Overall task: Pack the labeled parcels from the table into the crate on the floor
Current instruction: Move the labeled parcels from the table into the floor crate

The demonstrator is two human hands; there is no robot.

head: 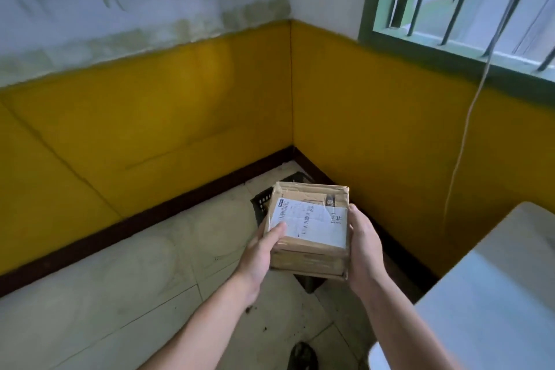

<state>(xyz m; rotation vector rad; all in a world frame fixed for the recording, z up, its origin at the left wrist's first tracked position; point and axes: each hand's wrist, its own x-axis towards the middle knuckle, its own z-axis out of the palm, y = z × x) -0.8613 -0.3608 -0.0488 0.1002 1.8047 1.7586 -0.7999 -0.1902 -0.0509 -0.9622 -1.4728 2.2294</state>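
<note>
A brown cardboard parcel point(312, 252) with a white shipping label on top is held in the air between both hands. My left hand point(261, 252) grips its left side, thumb on the label. My right hand point(362, 252) clasps its right side. Directly below and behind the parcel a black slatted crate point(262, 201) stands on the floor in the room's corner; the parcel hides most of it and all of its inside.
A white table point(492, 294) fills the lower right. Yellow walls with a dark skirting meet in the corner behind the crate. A barred window is at the upper right, with a thin cord point(468, 117) hanging down. A dark shoe point(301, 356) shows on the tiled floor.
</note>
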